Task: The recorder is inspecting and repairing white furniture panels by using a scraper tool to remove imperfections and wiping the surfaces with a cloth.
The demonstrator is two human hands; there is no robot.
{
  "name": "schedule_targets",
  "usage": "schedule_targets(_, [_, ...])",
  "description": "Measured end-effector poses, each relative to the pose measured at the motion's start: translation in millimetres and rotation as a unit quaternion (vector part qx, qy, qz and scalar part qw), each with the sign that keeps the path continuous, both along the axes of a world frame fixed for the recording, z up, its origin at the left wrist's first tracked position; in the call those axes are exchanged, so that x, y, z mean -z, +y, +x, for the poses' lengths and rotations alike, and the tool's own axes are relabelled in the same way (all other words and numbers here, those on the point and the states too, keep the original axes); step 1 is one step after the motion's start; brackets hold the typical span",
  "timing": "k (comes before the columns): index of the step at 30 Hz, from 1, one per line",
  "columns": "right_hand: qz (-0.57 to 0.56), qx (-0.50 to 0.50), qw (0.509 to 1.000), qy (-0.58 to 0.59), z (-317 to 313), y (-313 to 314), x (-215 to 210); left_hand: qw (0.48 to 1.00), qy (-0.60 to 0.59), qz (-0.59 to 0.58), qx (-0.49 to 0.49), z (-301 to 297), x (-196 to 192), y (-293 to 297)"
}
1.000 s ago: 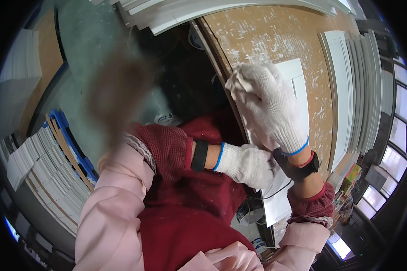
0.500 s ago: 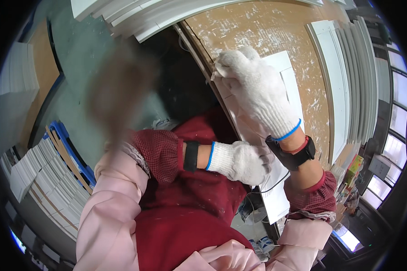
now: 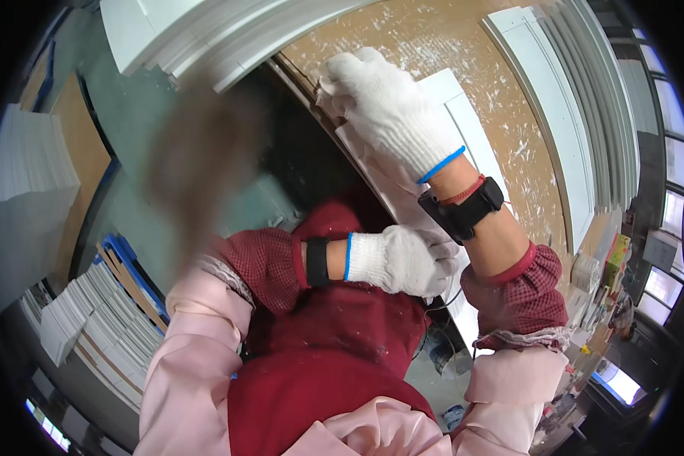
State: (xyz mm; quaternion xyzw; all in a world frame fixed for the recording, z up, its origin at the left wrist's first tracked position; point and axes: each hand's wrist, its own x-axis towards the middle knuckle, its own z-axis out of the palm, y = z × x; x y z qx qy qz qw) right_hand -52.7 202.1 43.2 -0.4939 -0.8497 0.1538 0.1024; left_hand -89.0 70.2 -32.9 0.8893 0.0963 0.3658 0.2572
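A long white panel (image 3: 471,129) with a grooved frame line lies along the near edge of a brown worktable (image 3: 403,38). My right hand (image 3: 387,106), in a white knit glove with a blue cuff, is closed over the panel's far end. A pale, crumpled piece (image 3: 328,100), cloth or sheet, pokes out from under its fingers; its kind is unclear. My left hand (image 3: 409,261), gloved the same way, has its fingers curled on the panel's near side, close to my dark red apron (image 3: 319,334). Its fingertips are partly hidden.
White panels stand in a row on the table's right (image 3: 551,114). Another stack of white panels (image 3: 182,38) is at the far left. More panels (image 3: 91,311) stand on the left near a blue frame (image 3: 133,266). A dark blur (image 3: 205,152) covers part of the view.
My right hand has shifted left and farther away along the panel, still closed on the pale piece. My left hand stays on the panel's near side. The whole view has turned slightly.
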Motion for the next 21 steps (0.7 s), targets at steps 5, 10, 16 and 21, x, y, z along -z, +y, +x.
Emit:
schedule_targets(5, [0.103,-0.014,0.983,0.150,50.9,8.8,-18.9,0.992,0.038,0.102,0.056,5.5,-10.0,5.1])
schedule_targets(10, [-0.014,0.115,0.967,0.225,176.9,-1.1,-49.5,0.993,-0.010,0.105,0.059,-9.4,-19.0,9.9])
schedule_targets(16, [0.195,0.317,0.902,-0.218,295.7,-100.2,-72.9,0.981,-0.122,-0.146,0.036,-50.8,-31.1,27.8])
schedule_targets(21, [-0.093,0.442,0.859,0.240,255.9,-242.9,-46.1,0.902,-0.113,-0.291,-0.299,-97.7,-10.2,35.6])
